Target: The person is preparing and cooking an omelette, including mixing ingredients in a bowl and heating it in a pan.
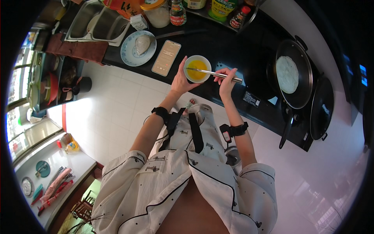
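A small white bowl (207, 63) of yellow beaten egg (195, 75) is gripped at its left side and underside by my left hand (180, 79). My right hand (226, 82) holds a pair of metal chopsticks (214, 74) whose tips reach into the egg. To the left of the bowl a phone (166, 58) lies with its screen lit. Farther right a black frying pan (306, 84) holds a pale round flatbread or pancake (287, 75); neither hand touches it.
At the left stand a blue-patterned plate (126, 52) with a pale wrapped lump, a knife (175, 33) and a double steel sink (109, 25). Jars and sauce bottles (178, 16) line the back. A black lid (321, 109) lies right of the pan, whose handle (287, 127) points towards the counter's front.
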{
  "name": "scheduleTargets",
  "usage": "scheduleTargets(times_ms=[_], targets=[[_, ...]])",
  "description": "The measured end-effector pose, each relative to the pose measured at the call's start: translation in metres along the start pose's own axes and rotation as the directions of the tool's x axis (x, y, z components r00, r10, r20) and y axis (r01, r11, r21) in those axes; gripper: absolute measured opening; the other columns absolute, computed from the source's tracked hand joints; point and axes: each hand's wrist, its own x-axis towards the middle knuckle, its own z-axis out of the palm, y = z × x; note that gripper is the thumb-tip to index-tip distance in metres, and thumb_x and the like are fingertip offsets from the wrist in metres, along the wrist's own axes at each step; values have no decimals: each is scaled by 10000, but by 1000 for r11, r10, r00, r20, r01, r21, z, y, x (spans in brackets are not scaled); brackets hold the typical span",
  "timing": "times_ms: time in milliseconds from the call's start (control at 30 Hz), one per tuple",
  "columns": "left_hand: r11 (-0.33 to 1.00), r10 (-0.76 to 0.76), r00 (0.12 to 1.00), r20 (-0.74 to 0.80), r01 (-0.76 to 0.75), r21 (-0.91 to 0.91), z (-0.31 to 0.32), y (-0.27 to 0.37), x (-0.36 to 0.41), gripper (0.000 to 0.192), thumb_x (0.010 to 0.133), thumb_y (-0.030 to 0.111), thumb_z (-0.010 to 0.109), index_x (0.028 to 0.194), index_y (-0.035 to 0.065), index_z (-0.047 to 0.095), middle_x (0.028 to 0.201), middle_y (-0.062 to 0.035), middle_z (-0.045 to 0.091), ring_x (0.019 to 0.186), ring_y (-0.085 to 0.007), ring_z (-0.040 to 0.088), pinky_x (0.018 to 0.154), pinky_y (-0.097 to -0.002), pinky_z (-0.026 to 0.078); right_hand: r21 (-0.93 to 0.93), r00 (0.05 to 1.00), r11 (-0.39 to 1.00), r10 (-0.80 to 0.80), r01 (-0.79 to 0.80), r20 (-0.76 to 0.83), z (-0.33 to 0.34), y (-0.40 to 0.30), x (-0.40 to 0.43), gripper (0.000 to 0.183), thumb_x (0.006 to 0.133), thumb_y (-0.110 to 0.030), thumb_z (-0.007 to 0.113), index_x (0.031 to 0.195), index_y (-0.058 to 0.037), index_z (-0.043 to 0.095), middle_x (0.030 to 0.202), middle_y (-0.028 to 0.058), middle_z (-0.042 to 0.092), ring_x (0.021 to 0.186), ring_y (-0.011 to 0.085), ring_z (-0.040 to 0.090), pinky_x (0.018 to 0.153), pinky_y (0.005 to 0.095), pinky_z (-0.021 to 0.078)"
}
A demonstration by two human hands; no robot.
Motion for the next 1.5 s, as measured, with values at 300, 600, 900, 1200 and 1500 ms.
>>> scheduleTargets(times_ms=[300, 600, 900, 1200, 1500], targets=[[999, -14, 1000, 7, 14, -39, -1, 2, 1, 1111, 566, 328, 843, 1359, 80, 106, 1389, -163, 280, 1162, -313, 465, 921, -389, 450, -161, 923, 936, -259, 312, 283, -1, -19, -7, 727, 924, -528, 147, 687, 12, 571, 648, 59, 554, 477, 108, 520, 405, 185, 294], [998, 57, 998, -9, -57, -9, 2, -3, 0, 1160, 556, 300, 846, 1371, 63, 55, 1421, -187, 218, 1207, -353, 411, 963, -385, 421, -148, 943, 959, -194, 240, 269, 4, -18, -10, 640, 946, -427, 220, 703, 46, 576, 664, 79, 554, 504, 130, 538, 452, 216, 395], [997, 73, 997, -38, -73, -14, 3, -4, 0, 1099, 563, 313, 843, 1342, 61, 110, 1421, -174, 232, 1191, -339, 431, 944, -394, 429, -201, 952, 934, -270, 296, 145, 9, -4, -13, 688, 959, -419, 162, 638, 26, 577, 622, 82, 588, 456, 128, 513, 445, 215, 380], [998, 67, 997, -25, -67, -16, 2, -3, 0, 1091, 561, 299, 845, 1344, 64, 122, 1413, -172, 247, 1196, -333, 428, 956, -395, 417, -9, 995, 995, -96, 96, -18, 4, 2, -12, 712, 955, -457, 142, 615, 9, 559, 641, 81, 596, 449, 113, 511, 413, 185, 318], [998, 62, 998, 6, -62, 0, 2, -6, -1, 1155, 548, 285, 851, 1362, 53, 66, 1435, -193, 186, 1224, -360, 386, 972, -381, 411, -121, 919, 933, -302, 340, 253, -5, -20, -15, 617, 947, -408, 221, 686, 32, 566, 684, 99, 572, 494, 131, 538, 418, 199, 350]])
